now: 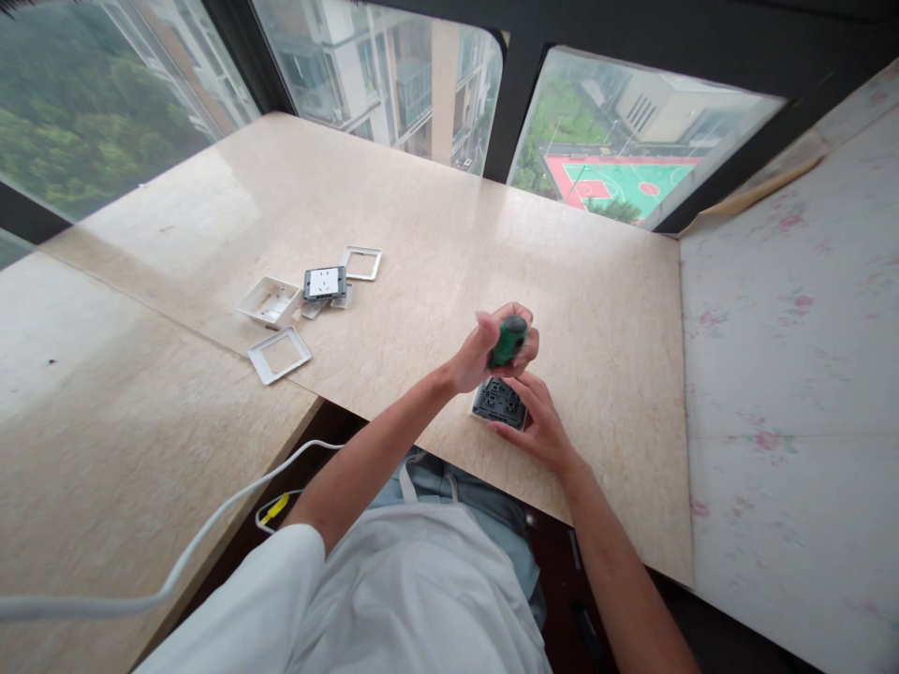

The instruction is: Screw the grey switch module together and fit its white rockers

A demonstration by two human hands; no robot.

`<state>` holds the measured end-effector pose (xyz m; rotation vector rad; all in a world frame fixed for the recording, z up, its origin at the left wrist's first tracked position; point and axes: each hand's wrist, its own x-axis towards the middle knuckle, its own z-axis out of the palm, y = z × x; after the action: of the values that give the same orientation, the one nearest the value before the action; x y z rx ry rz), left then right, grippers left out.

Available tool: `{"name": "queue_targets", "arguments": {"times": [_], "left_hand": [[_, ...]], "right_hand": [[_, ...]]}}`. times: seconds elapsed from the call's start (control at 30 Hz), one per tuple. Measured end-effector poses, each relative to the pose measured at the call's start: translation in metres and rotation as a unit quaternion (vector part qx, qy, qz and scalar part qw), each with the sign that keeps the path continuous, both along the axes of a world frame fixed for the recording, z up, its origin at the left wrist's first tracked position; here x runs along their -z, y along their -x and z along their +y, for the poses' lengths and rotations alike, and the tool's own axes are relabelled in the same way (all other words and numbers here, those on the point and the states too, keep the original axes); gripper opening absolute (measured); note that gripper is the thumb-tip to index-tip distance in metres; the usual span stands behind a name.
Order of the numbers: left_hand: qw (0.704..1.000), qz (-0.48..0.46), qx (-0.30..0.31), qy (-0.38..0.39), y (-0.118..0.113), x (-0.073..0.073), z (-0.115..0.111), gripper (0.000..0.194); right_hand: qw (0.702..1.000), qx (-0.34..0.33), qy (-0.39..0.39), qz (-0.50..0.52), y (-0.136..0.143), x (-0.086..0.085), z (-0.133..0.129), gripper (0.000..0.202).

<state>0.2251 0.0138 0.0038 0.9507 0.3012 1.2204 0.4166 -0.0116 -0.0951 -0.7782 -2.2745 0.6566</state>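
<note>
My left hand point(484, 346) is wrapped round the green and black handle of a screwdriver point(509, 339), held nearly upright. Its shaft and tip are hidden under the hand. Just below lies a wall socket point(498, 402), its dark back facing up, on the table. My right hand point(537, 417) grips this socket from the right, thumb along the near edge and fingers at the far side. Farther left on the table is another socket point(324, 282), white face up in a dark frame, leaning on small white pieces point(342, 298).
By the second socket are a white mounting box point(271, 301) and two white cover frames point(279, 356) point(363, 263). A white cable point(231, 505) crosses the left table part point(84, 449). Windows line the table's far side; a flowered wall point(787, 374) bounds the right.
</note>
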Motion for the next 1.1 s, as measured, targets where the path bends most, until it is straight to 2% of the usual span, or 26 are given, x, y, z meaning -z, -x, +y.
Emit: {"name": "queue_targets", "arguments": {"times": [0.2,0.27,0.37,0.47,0.6,0.83,1.1], "left_hand": [[0.998,0.024,-0.054,-0.015,0.005,0.002,-0.003,0.058],[0.997,0.058,-0.041,-0.004,0.008,-0.001,-0.004,0.058],[0.995,0.102,0.01,0.02,0.01,-0.006,-0.003,0.064],[0.994,0.102,0.037,0.028,0.008,-0.005,-0.002,0.068],[0.998,0.052,0.022,-0.013,0.003,0.002,-0.002,0.071],[0.998,0.063,0.001,-0.005,0.006,0.007,-0.005,0.055],[0.991,0.1,0.048,0.071,0.008,0.003,-0.001,0.079]], "right_hand": [[1.0,0.0,-0.005,0.004,0.0,-0.001,0.0,0.073],[1.0,0.004,-0.003,0.002,0.0,-0.001,-0.001,0.073],[1.0,0.001,-0.002,0.0,0.0,0.0,-0.001,0.074],[1.0,-0.002,-0.006,0.005,0.001,-0.001,0.0,0.07],[1.0,-0.006,-0.001,0.001,0.001,-0.001,0.001,0.069],[1.0,0.0,-0.01,0.003,0.0,0.001,0.0,0.071],[1.0,0.0,0.015,0.001,0.0,-0.001,0.0,0.067]]}}
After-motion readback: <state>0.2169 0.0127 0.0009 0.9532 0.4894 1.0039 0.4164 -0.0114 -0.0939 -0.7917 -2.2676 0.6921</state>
